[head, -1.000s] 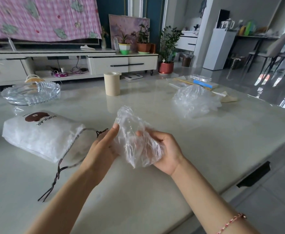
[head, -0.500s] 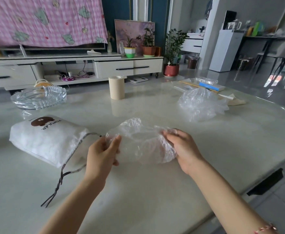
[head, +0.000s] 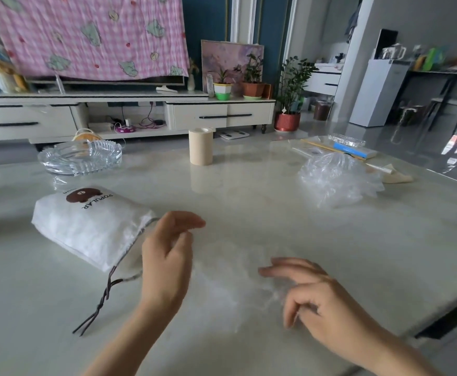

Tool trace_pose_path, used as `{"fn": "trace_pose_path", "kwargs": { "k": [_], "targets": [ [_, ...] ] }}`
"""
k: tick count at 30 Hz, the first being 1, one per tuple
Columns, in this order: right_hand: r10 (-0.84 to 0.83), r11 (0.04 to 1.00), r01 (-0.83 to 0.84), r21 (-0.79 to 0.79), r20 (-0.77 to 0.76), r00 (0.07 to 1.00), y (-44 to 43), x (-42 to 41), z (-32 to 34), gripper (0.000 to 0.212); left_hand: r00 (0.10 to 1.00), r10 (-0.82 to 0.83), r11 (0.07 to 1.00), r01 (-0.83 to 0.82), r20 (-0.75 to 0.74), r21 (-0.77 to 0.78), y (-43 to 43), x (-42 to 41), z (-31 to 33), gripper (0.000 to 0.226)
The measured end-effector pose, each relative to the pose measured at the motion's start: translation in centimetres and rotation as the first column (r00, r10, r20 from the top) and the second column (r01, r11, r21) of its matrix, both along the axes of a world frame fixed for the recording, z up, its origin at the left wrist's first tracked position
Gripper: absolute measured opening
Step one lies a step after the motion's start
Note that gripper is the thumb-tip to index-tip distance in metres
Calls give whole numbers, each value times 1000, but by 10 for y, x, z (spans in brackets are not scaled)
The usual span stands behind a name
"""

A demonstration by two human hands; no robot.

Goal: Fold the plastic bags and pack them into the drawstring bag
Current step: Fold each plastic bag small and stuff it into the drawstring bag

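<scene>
A clear plastic bag (head: 230, 283) lies spread nearly flat on the pale table (head: 249, 202) between my hands; it is blurred and faint. My left hand (head: 167, 256) hovers at its left edge with loosely curved fingers, beside the mouth of the white drawstring bag (head: 92, 226). My right hand (head: 311, 294) rests straight fingers on the bag's right side. The drawstring bag lies on its side, bulging, its dark cord (head: 100, 302) trailing toward me. A crumpled heap of clear plastic bags (head: 335, 180) sits at the far right.
A glass dish (head: 81, 157) stands at the back left and a beige tape roll (head: 200, 146) at the back centre. A blue box (head: 354, 150) and other small items lie beyond the heap. The table edge runs close on the right.
The bag, held bunched up between both hands a second ago, was stretched out and now lies flat on the table. Both hands have let go of it and opened.
</scene>
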State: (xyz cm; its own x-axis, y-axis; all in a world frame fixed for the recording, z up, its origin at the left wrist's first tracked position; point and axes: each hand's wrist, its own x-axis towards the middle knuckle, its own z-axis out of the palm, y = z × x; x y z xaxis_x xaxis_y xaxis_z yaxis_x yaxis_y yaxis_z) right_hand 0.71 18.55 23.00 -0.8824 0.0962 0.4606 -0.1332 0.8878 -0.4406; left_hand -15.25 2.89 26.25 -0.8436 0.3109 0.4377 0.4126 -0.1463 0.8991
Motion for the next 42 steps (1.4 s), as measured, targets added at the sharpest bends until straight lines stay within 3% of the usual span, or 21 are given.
{"fn": "trace_pose_path", "kwargs": {
  "k": [2,4,6,8,9,11,14,17,19,22,25,27,29,30,31,32,34,36,38,40,42],
  "targets": [
    [-6,998,12,-61,93,996,1,6,-4,49,979,-89,991,68,-181,-118,1,10,-3,24],
    [-37,960,74,-269,140,989,-2,10,8,51,926,-209,942,104,-314,-320,4,19,-12,19],
    [-126,874,127,-469,34,992,-7,9,26,42,855,-346,856,119,-387,-504,6,24,-26,21],
    [-243,831,133,-540,-138,960,-12,-2,33,33,786,-418,792,69,-456,-606,7,24,-38,27],
    [-259,848,144,-510,-162,952,-16,-10,33,33,743,-476,734,41,-470,-678,8,24,-42,31],
    [-227,918,190,-349,-68,971,-25,-28,24,35,704,-518,616,-88,-486,-783,11,25,-41,46],
    [-240,965,239,109,-3,971,-26,-45,-2,36,733,-499,460,-227,-462,-858,7,19,-42,82],
    [-299,944,235,233,298,907,-14,-42,-10,103,747,-509,361,-266,-428,-894,3,13,-42,109],
    [-334,934,237,268,416,846,-2,-32,-7,121,805,-533,275,-129,-263,-953,1,13,-41,124],
    [-372,918,241,315,474,798,8,-27,-3,125,812,-509,296,-145,-285,-944,1,15,-41,126],
    [-383,909,261,325,407,829,10,-27,-7,124,748,-462,438,-275,-477,-856,1,15,-40,104],
    [-287,958,275,81,276,917,8,-21,-4,108,711,-414,647,-209,-568,-733,-2,14,-40,67],
    [-151,943,196,-270,178,972,6,-7,11,61,726,-395,776,-64,-563,-627,-7,12,-36,39],
    [-61,914,137,-382,205,977,5,1,20,43,768,-395,791,5,-504,-612,-10,13,-32,32],
    [42,895,83,-438,269,962,5,7,26,38,808,-400,788,62,-433,-612,-11,13,-30,31],
    [124,900,46,-433,355,926,5,11,29,40,824,-408,785,97,-392,-612,-12,13,-31,33],
    [111,961,9,-276,419,901,6,13,19,38,820,-439,774,139,-366,-617,-10,13,-33,40],
    [-25,994,57,-91,326,945,3,7,3,23,839,-439,774,171,-323,-610,-9,12,-31,46],
    [-77,996,84,-36,172,982,3,0,-10,16,852,-457,762,229,-253,-606,-10,10,-29,48],
    [-130,986,135,-99,58,990,3,-7,-10,7,843,-498,719,269,-204,-641,-13,9,-28,55],
    [-187,946,191,-263,41,981,6,-15,-3,19,837,-512,683,260,-194,-682,-15,7,-29,63]
  ]
}}
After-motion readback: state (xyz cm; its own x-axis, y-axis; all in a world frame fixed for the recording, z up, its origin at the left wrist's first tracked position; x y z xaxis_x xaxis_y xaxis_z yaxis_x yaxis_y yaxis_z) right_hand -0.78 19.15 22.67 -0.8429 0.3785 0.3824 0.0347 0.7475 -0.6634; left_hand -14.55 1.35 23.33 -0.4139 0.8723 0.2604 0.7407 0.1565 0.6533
